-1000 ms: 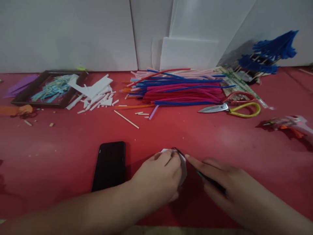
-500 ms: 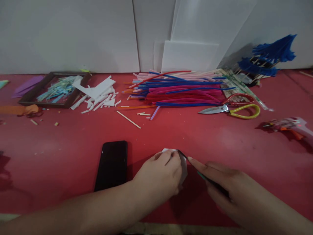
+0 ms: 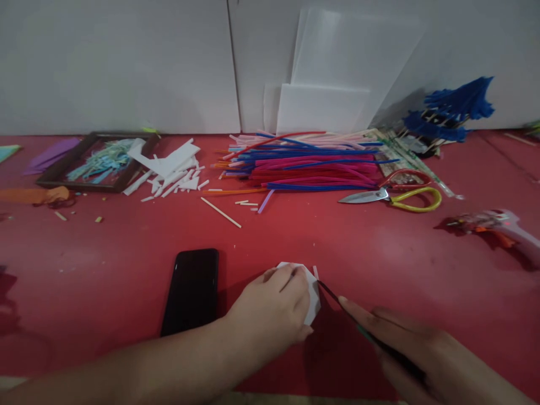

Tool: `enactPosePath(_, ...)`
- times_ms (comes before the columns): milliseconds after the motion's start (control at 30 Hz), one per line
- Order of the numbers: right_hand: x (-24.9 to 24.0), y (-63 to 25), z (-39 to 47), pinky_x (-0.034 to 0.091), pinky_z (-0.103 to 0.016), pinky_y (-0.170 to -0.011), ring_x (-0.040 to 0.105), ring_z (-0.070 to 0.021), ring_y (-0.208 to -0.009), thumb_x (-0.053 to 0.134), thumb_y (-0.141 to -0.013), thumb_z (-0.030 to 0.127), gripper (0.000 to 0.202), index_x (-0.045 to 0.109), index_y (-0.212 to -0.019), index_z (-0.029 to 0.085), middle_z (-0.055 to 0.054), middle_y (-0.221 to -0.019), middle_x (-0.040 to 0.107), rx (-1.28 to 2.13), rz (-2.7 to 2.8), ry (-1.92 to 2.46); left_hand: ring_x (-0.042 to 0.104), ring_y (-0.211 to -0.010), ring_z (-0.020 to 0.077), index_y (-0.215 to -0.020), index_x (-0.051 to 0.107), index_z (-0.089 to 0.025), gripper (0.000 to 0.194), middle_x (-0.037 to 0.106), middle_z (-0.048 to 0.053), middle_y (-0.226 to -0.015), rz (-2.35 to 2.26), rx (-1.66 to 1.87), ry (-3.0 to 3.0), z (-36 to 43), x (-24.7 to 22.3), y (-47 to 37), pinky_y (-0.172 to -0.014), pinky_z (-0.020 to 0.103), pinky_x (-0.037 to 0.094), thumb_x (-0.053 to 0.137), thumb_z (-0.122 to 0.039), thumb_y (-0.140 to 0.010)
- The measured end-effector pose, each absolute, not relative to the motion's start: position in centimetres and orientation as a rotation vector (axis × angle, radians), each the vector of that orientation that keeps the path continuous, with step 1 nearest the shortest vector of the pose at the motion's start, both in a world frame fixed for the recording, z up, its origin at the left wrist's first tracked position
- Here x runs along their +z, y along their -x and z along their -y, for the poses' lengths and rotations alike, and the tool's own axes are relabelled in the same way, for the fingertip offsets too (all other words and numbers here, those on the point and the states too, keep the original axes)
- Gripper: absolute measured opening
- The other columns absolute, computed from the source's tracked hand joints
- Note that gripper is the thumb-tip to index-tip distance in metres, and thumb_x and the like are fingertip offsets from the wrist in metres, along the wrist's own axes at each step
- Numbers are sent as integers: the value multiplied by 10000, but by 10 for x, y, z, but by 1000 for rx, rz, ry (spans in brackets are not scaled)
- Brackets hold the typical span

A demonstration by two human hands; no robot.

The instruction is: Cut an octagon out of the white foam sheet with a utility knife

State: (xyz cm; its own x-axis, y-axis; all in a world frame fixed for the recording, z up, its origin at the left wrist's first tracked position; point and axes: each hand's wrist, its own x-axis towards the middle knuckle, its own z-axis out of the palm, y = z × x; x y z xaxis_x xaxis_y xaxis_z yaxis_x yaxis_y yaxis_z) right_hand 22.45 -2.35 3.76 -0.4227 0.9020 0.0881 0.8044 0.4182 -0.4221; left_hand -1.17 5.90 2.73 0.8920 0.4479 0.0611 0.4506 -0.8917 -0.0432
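My left hand (image 3: 274,301) lies over a white many-sided board piece (image 3: 313,301), its curled fingers pinning it to the red table. Part of the piece is hidden under the hand. In my right hand (image 3: 405,343) is a dark craft knife (image 3: 352,319) with a bit of green on its handle. The knife's thin black tip is at the right edge of the white piece. Just beyond that tip lies a small white sliver (image 3: 315,273). A black phone (image 3: 192,292) rests left of my left hand.
Colourful pipe cleaners (image 3: 312,163) lie along the back beside scissors (image 3: 390,197). A glue gun (image 3: 493,225) is at the right. White scraps (image 3: 172,169) and a brown frame (image 3: 84,183) sit back left. A blue model (image 3: 447,115) stands back right.
The knife and my right hand have moved down and right along the piece's edge. A white sliver now shows apart from the edge. My left hand stays on the piece.
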Motion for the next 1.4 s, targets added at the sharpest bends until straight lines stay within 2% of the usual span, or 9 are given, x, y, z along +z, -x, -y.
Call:
enactPosePath(200,37,-238,30,662,-361,-788,799,-248,-919,453,-869,105,641,604,-1459,307,-74,-1101,811,470,2292,1439,643,-1118,276,-1329,601,-35,624,699,174,-1240,732,4,3053,-57,38,13,-881,357,562,735,-456,-888)
enactPosePath(367,25,-251,22,643,-340,-829,774,-258,-1025,571,-944,254,462,669,-1391,320,-76,-1220,779,712,1963,1602,650,-897,257,-1079,686,-133,544,708,73,-987,912,125,3164,-75,61,9,-732,365,536,797,-592,-811)
enactPosePath(467,15,-256,11,647,-310,-601,774,-224,-704,627,-925,389,474,679,-1380,265,-74,-1001,815,911,1517,1690,646,-917,238,-1043,674,-158,121,691,64,-995,938,173,3208,-104,71,-4,-679,335,457,617,-258,-1006)
enactPosePath(533,13,-257,6,595,-291,-489,686,-189,-515,633,-930,459,563,617,-1447,237,-15,-719,757,1079,1259,1714,639,-933,227,-1029,675,-156,116,681,69,-1021,919,195,3235,-124,72,-16,-631,317,399,580,-107,-983)
enactPosePath(633,15,-258,4,563,-301,-494,659,-203,-514,633,-936,488,650,531,-1519,218,37,-544,632,1225,1079,1690,624,-845,172,-912,693,-210,48,660,4,-976,799,281,3374,-145,67,-30,-561,286,342,734,-188,-902)
enactPosePath(800,17,-258,8,541,-313,-516,653,-207,-547,668,-908,522,690,531,-1519,232,29,-577,636,1277,997,1667,593,-816,149,-793,654,-196,129,622,4,-929,766,305,3490,-150,55,-33,-587,271,341,728,-154,-890)
enactPosePath(1100,15,-258,5,543,-356,-533,629,-216,-543,681,-875,551,745,522,-1527,229,27,-590,626,1287,1023,1670,604,-855,192,-956,597,-180,116,632,51,-987,1144,152,3390,-161,63,12,-696,295,399,529,-86,-963)
enactPosePath(1233,15,-256,5,537,-355,-534,616,-209,-531,689,-862,566,750,533,-1518,237,32,-584,609,1283,997,1648,623,-940,179,-984,644,-203,116,649,26,-1037,955,170,3490,-159,62,2,-750,282,416,599,-100,-957)
enactPosePath(1400,14,-255,6,510,-330,-505,602,-200,-513,701,-851,558,742,549,-1502,235,37,-561,601,1245,1010,1647,604,-925,167,-917,699,-229,63,638,10,-1031,641,184,3584,-153,50,-25,-665,263,380,753,-199,-903)
